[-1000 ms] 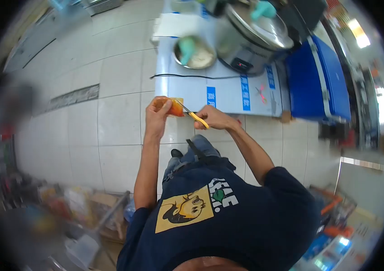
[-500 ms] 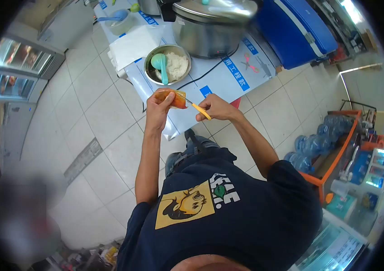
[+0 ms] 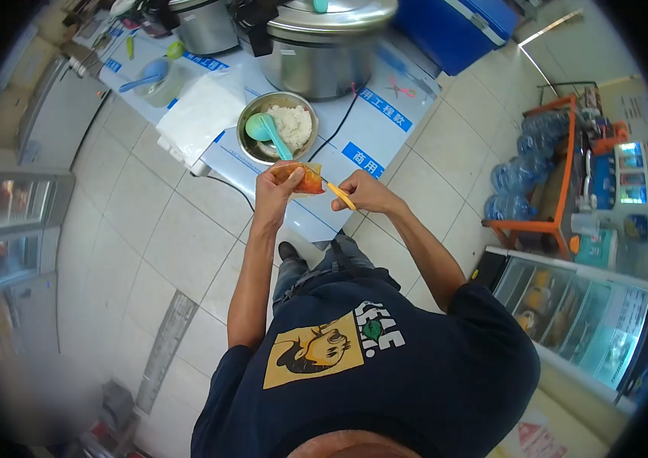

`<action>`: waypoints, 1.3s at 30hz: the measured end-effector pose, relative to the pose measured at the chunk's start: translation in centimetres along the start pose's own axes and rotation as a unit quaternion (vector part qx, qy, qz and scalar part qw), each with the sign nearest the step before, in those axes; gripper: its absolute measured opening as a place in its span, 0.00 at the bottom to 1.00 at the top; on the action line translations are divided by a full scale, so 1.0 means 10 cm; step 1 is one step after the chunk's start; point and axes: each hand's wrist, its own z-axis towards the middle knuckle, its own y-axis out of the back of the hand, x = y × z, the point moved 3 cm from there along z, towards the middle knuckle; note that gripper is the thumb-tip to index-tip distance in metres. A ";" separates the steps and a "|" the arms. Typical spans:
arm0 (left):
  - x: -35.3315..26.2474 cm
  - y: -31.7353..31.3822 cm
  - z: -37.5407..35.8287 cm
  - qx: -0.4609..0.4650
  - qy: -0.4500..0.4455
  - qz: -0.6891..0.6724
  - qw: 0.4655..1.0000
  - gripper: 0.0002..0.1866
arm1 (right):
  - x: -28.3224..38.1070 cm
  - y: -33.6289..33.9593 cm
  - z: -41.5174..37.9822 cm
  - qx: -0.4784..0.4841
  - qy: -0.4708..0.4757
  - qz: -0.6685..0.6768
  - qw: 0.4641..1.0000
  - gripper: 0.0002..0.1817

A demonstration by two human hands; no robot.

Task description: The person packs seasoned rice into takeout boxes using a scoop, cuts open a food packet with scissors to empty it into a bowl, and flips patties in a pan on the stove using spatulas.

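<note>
In front of my body, my left hand grips a clear packet with orange-red contents, the thumb pressed on its face. My right hand is closed on yellow-handled scissors. Their thin blades point left and meet the packet's right edge; how far they reach in is too small to tell. Just beyond my hands stands a metal bowl of white rice. A green spoon rests in it, its handle toward me.
A large metal cooker stands behind the bowl, its black cord crossing the table. White sheets and a tub with a blue ladle lie left. Pink scissors lie right. Water bottles fill an orange-framed rack.
The view has turned, so the table and room appear shifted. Both hands keep their holds; the packet sits slightly lower in view, with the scissors still at its edge.
</note>
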 end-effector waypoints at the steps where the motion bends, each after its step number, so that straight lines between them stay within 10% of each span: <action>1: 0.01 0.04 0.01 0.015 0.009 0.011 1.000 0.10 | -0.01 -0.10 -0.01 -0.003 -0.005 0.064 0.998 0.26; 27: 0.35 -0.12 0.43 0.084 0.034 0.103 0.991 0.09 | -0.40 -0.13 0.02 -0.093 -0.057 0.202 0.973 0.30; 33: 0.53 0.00 0.55 0.011 0.085 0.058 0.995 0.10 | -0.80 -0.05 0.24 -0.107 -0.049 0.085 0.989 0.30; 39: 0.63 0.38 0.95 -0.098 0.073 -0.050 0.991 0.10 | -1.45 0.59 0.71 -0.226 -0.236 -0.231 0.916 0.25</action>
